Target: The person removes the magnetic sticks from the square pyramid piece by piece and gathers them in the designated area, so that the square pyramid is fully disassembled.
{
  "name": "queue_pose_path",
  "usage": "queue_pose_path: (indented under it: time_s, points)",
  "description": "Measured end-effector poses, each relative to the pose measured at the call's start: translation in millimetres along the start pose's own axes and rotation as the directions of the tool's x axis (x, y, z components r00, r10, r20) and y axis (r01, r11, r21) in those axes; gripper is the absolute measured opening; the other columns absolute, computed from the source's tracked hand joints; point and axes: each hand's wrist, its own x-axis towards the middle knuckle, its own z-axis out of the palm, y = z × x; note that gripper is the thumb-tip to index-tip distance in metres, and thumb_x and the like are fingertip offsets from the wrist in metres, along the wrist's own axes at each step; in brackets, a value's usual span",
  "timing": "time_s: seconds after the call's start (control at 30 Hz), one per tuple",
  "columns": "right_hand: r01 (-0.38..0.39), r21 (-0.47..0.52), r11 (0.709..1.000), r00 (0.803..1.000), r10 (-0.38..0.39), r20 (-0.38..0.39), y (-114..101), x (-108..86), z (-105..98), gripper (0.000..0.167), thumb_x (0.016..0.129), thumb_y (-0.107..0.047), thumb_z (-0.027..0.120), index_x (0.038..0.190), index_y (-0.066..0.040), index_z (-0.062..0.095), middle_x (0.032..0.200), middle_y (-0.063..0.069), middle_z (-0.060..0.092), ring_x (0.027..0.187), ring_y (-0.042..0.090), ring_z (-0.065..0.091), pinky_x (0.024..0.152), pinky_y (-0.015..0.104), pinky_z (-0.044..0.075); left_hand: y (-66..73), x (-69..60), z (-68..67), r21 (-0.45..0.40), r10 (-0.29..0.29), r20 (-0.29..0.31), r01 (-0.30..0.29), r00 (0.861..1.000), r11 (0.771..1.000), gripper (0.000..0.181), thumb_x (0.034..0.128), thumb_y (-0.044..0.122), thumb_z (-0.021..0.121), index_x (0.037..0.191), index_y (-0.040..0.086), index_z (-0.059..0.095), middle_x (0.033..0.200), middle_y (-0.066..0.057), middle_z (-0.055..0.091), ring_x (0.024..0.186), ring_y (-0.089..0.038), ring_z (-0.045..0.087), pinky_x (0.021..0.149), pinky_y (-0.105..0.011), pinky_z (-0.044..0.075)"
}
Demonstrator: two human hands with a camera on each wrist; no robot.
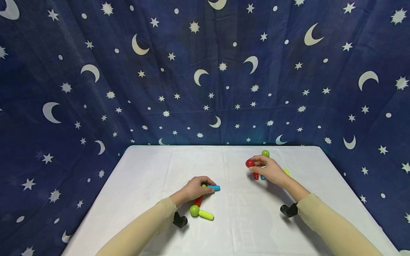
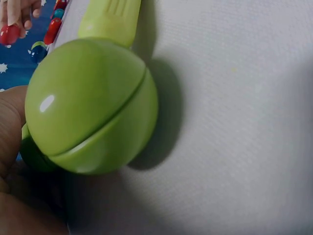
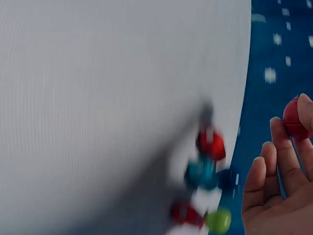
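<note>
Between the thumb and fingertips of my right hand (image 1: 267,170) is a red ball (image 1: 250,163), raised above the table; the right wrist view shows the same red ball (image 3: 296,120) pinched, other fingers spread. My left hand (image 1: 196,188) is low over the table, thumb and fingers curled about a blue stick (image 1: 214,187) beside a partly hidden green ball (image 1: 204,185). From under that hand a red stick (image 1: 199,201) runs to another green ball (image 1: 194,210), which joins a yellow-green stick (image 1: 206,215). That ball (image 2: 93,105) looms large in the left wrist view.
Beyond and beneath my right hand lie more pieces: a green ball (image 1: 265,153), a red stick (image 1: 256,176), a blue stick (image 1: 263,177) and a yellow-green stick (image 1: 286,172). White cloth covers the table (image 1: 150,167). A dark blue curtain (image 1: 179,106) stands behind and at both sides.
</note>
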Motion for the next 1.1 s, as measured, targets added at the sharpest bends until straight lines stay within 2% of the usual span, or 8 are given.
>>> queue_pose_path:
  time_s: [0.17,0.27,0.4,0.7,1.1]
  points:
    - [-0.088,-0.053,0.995,0.993,0.084,-0.081,20.6,2.3,-36.0,0.061,0.094,-0.042,0.075,0.138,-0.003,0.054,0.125,0.019,0.063,0.116,0.034,0.058,0.097,0.047,0.047,-0.2,-0.4,0.1,0.001,0.001,-0.002,-0.001,1.000,1.000,0.014,0.0955,0.024,0.075,0.109,0.026,0.075,0.109,0.009,0.068,0.101,-0.016,0.056,0.095,-0.039,0.045]
    - [-0.133,-0.050,0.990,0.986,0.127,-0.107,32.3,3.0,-50.4,0.062,0.096,-0.041,0.072,0.139,-0.001,0.051,0.128,0.023,0.060,0.116,0.037,0.056,0.101,0.053,0.045,-0.4,-0.6,0.2,-0.003,-0.003,-0.003,0.003,1.000,1.000,0.014,0.0956,0.024,0.075,0.109,0.025,0.076,0.108,0.009,0.068,0.101,-0.016,0.056,0.095,-0.039,0.045]
    - [-0.200,-0.070,0.977,0.972,0.189,-0.138,45.0,4.1,-61.8,0.060,0.098,-0.036,0.071,0.139,0.002,0.048,0.127,0.025,0.058,0.113,0.038,0.055,0.102,0.055,0.045,-0.5,-0.8,0.1,-0.010,-0.005,-0.001,0.005,1.000,1.000,0.014,0.0957,0.024,0.075,0.110,0.026,0.076,0.108,0.009,0.067,0.101,-0.016,0.056,0.095,-0.039,0.045]
    - [-0.305,-0.091,0.948,0.947,0.292,-0.133,61.5,9.2,-65.0,0.063,0.097,-0.031,0.073,0.143,0.003,0.044,0.133,0.032,0.051,0.114,0.044,0.050,0.101,0.058,0.045,0.2,-1.4,-0.3,-0.020,-0.004,0.003,0.004,1.000,1.000,0.015,0.0960,0.025,0.074,0.111,0.024,0.076,0.109,0.009,0.067,0.102,-0.017,0.056,0.097,-0.041,0.044]
    - [-0.314,-0.157,0.936,0.946,0.295,-0.130,65.4,12.4,-60.5,0.061,0.096,-0.027,0.072,0.141,0.006,0.048,0.128,0.031,0.053,0.111,0.044,0.052,0.099,0.057,0.047,-0.5,-0.7,-0.5,-0.027,-0.006,0.004,0.007,1.000,1.000,0.015,0.0959,0.026,0.075,0.111,0.025,0.076,0.110,0.010,0.067,0.104,-0.016,0.056,0.099,-0.041,0.044]
